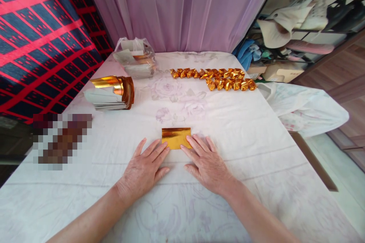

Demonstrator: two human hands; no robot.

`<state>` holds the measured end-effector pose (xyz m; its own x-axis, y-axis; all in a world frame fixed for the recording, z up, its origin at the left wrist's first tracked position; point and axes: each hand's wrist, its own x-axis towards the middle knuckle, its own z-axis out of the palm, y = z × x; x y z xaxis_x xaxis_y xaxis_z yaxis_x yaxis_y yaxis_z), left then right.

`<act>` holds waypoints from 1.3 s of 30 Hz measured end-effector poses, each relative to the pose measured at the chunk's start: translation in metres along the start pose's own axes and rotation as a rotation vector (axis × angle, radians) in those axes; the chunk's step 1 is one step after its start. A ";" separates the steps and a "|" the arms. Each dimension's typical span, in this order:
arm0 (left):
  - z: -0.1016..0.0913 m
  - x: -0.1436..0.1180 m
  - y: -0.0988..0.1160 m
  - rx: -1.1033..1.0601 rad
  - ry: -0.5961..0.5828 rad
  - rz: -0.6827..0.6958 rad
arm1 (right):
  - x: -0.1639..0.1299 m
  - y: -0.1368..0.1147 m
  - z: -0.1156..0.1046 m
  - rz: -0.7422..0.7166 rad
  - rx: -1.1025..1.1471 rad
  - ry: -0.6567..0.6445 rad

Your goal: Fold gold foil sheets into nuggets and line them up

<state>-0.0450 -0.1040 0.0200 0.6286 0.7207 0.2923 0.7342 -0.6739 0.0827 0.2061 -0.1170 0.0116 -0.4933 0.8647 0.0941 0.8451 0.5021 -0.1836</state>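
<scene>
My left hand [145, 169] and right hand [207, 163] lie flat with fingers spread, gripping nothing, fingertips pressing the near edge of the rectangular gold foil paper [176, 137] on the white floral-clothed table [256, 129].

The folded paper [176, 138] under the fingertips is shiny gold, brighter along its top edge. The counter [256, 129] wears a white cloth with faint lilac flower prints. The stack of sheets [110, 93] is silver-grey on its backs, with gold foil curling at the top. The folded pieces [219, 78] in two rows gleam gold and orange. The curtain [182, 7] is pale purple. The fabric [37, 34] at the left is dark navy crossed with red bands.
</scene>
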 end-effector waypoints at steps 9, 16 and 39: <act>0.000 -0.002 -0.001 0.017 0.016 -0.005 | 0.002 -0.007 0.002 -0.035 -0.007 0.088; -0.002 0.000 0.002 0.012 0.006 -0.016 | 0.011 -0.022 0.005 -0.039 0.020 0.108; -0.003 0.000 -0.001 0.004 0.011 -0.028 | -0.011 0.005 -0.010 0.109 -0.102 0.315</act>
<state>-0.0465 -0.1042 0.0226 0.6050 0.7373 0.3005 0.7525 -0.6528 0.0867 0.2181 -0.1236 0.0194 -0.3242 0.8665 0.3797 0.9136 0.3909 -0.1122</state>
